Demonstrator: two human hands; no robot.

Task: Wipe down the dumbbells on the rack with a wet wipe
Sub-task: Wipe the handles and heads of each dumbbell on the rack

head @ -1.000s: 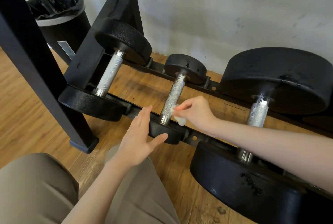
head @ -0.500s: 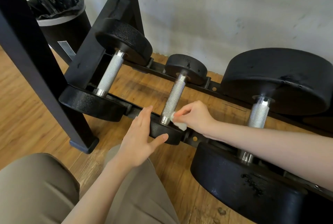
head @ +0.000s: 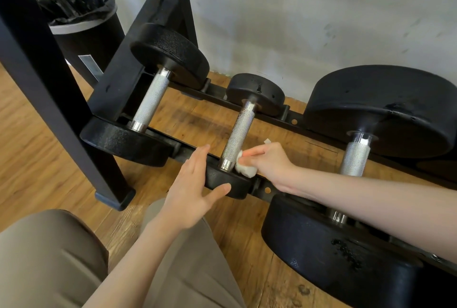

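Small dumbbell: middle slot of black rack, knurled handle. Left hand: fingers straight, steadying near head. Right hand: pinching wet wipe against handle base. Medium dumbbell left; large dumbbell right.

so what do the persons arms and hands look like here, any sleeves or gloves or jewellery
Both forearms are bare up to the frame edge: no sleeves in view. The left hand and right hand wear no gloves, and no rings, watch or bracelets show. The only clothing visible is tan trousers over the knees.
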